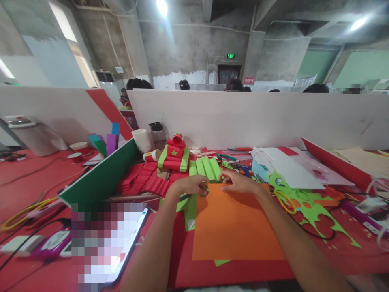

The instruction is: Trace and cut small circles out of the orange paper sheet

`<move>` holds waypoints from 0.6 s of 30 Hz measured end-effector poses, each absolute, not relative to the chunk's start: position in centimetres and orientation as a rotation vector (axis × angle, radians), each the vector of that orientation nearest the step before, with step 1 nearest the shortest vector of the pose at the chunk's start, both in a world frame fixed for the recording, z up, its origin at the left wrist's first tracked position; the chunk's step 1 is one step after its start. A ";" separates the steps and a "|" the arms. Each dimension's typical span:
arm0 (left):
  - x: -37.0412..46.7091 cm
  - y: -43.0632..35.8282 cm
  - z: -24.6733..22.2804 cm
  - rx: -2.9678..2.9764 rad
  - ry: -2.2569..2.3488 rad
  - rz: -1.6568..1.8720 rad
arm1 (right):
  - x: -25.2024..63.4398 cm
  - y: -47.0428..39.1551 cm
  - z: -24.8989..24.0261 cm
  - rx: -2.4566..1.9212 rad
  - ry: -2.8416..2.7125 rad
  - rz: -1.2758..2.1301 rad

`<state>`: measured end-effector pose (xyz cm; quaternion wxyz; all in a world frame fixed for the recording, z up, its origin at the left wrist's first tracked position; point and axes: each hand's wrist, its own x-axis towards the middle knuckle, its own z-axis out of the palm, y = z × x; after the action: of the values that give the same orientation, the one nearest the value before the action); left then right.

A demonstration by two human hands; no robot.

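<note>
A sheet of orange paper point(237, 227) lies in front of me on the red tabletop, over some green paper strips point(190, 215). My left hand point(193, 185) is closed at the sheet's far left corner, fingers curled on its edge. Beside it, my right hand point(237, 182) pinches the same far edge a little to the right. Just beyond both hands are rolled light-green paper tubes point(205, 168). Behind the left hand stands a red and green paper model point(174, 154) with a yellow star.
Folded red paper strips point(146, 178) lie left, by an upright green board point(100, 174). A lit phone or tablet point(121, 247) rests near my left forearm. Cut green paper scraps point(322, 215) and yellow-handled scissors point(285, 201) lie right. A white partition point(243, 117) runs behind.
</note>
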<state>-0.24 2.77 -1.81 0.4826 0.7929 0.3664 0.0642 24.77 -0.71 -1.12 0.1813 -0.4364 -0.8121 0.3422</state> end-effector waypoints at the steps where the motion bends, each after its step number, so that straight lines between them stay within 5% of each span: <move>1: -0.1 2.7 -1.7 1.938 0.881 0.159 | 24.7 -0.7 -1.2 -1.232 -2.288 0.969; 18: 0.9 2.5 -1.1 2.166 0.839 0.063 | 22.8 -0.9 -2.0 -1.203 -2.270 0.949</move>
<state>0.88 2.50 -1.09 0.3975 0.8553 0.3313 0.0250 22.81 -0.86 -1.98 0.2000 -0.4302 -0.8122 0.3395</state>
